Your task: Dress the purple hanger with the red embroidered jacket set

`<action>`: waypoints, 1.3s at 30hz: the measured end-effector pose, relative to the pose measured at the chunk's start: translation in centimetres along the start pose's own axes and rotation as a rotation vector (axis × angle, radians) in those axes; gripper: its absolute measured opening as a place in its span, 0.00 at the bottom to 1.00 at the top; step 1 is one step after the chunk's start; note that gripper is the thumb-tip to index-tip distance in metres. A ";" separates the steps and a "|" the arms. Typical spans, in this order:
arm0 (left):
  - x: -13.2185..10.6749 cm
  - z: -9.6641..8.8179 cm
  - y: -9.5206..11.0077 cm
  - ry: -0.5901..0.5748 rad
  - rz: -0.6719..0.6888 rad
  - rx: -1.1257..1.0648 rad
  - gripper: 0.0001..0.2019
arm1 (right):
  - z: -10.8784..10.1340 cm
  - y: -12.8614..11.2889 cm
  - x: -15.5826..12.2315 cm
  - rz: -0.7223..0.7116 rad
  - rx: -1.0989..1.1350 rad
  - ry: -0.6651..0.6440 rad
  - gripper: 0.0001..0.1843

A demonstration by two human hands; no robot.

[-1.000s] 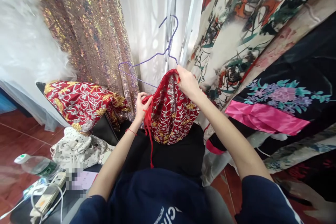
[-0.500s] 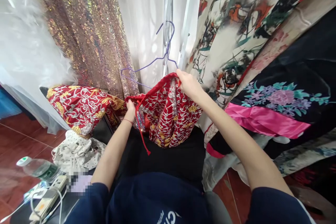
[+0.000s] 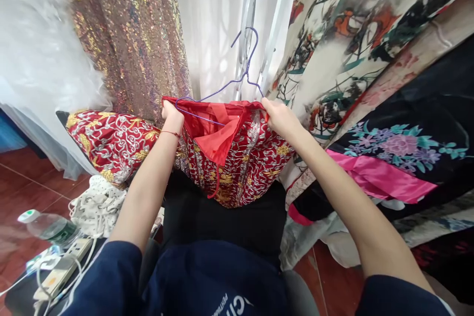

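Observation:
A red garment (image 3: 255, 158) with silver and gold embroidery hangs over my lap, its plain red lining folded out at the top. At its upper left edge my left hand (image 3: 172, 112) is closed on the fabric. My right hand (image 3: 278, 116) pinches the upper right edge, close to the hanger's right end. The purple wire hanger (image 3: 247, 75) stands upright behind the garment, its left arm and lower bar passing in front of the red lining. A red cord dangles from the middle of the garment.
More red embroidered cloth (image 3: 107, 140) lies to the left. A white dotted cloth bag (image 3: 99, 207), a plastic bottle (image 3: 50, 226) and a power strip (image 3: 62, 269) with cables sit lower left. A sequined dress (image 3: 137, 34) hangs behind; a black floral garment (image 3: 407, 128) hangs at right.
My left hand has moved left and up, stretching the garment's top edge wide between both hands. The red lining now shows, and the hanger's left end overlaps it.

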State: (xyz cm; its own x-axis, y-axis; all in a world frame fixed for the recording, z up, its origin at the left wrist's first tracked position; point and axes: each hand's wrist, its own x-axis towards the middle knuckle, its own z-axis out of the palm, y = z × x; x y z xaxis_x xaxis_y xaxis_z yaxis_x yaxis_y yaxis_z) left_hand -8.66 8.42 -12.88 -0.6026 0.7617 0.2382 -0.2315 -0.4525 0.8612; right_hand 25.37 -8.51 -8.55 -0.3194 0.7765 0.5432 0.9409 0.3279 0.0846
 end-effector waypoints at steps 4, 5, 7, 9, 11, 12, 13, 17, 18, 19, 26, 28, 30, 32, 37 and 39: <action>-0.9 1.1 2.0 0.362 -0.033 0.108 0.08 | -0.1 -0.6 -0.1 0.025 0.014 -0.039 0.18; -1.5 1.3 2.3 0.392 0.042 0.136 0.08 | -0.1 -0.6 -0.1 0.037 0.008 -0.044 0.18; -2.8 1.5 2.7 0.342 0.213 0.164 0.09 | 0.0 -0.6 -0.1 0.050 -0.002 -0.035 0.18; -4.0 1.1 2.8 0.252 0.314 0.168 0.10 | 0.3 -0.4 -0.2 0.039 -0.007 0.000 0.18; -5.0 0.3 2.9 0.202 0.357 0.183 0.10 | 0.7 -0.1 -0.3 0.018 -0.010 0.044 0.19; -5.5 -0.1 3.0 0.190 0.378 0.192 0.09 | 0.9 0.1 -0.3 0.012 -0.013 0.063 0.20; -6.0 -0.6 3.2 0.174 0.404 0.198 0.08 | 1.1 0.1 -0.4 0.010 -0.017 0.075 0.20; -8.7 -1.4 4.2 0.065 0.501 0.209 0.08 | 1.4 0.3 -0.5 0.027 -0.028 0.073 0.17; -9.7 -1.4 4.4 0.030 0.512 0.212 0.09 | 1.4 0.3 -0.5 0.030 -0.025 0.074 0.17; -10.7 -1.4 4.6 -0.006 0.522 0.218 0.10 | 1.4 0.4 -0.5 0.032 -0.018 0.079 0.16; -17.1 -2.7 4.9 -0.235 0.518 0.299 0.19 | 2.0 1.2 0.0 0.077 0.042 0.131 0.12; -17.0 -3.1 5.1 -0.267 0.483 0.279 0.20 | 2.2 0.8 -0.1 0.087 0.013 0.142 0.13; -15.8 -3.1 5.4 -0.266 0.420 0.223 0.18 | 2.4 0.1 -0.4 0.060 -0.026 0.193 0.17; -13.9 -2.8 5.5 -0.226 0.292 0.126 0.11 | 2.5 -0.8 -0.9 0.005 -0.063 0.261 0.22; -10.5 -2.0 5.1 -0.097 -0.091 -0.108 0.11 | 3.4 -2.8 -1.5 -0.276 -0.121 0.336 0.24; -10.2 -2.1 5.0 -0.103 -0.001 -0.069 0.09 | 3.8 -3.5 -1.2 -0.482 -0.147 0.316 0.19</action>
State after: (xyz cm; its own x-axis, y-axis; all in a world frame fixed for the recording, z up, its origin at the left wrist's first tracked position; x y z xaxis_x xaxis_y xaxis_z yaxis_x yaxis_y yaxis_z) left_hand -5.33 -2.57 -11.96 -0.5216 0.8041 0.2853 -0.2859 -0.4798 0.8295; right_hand 22.02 -8.58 -12.71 -0.6867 0.3530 0.6354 0.7111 0.5077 0.4864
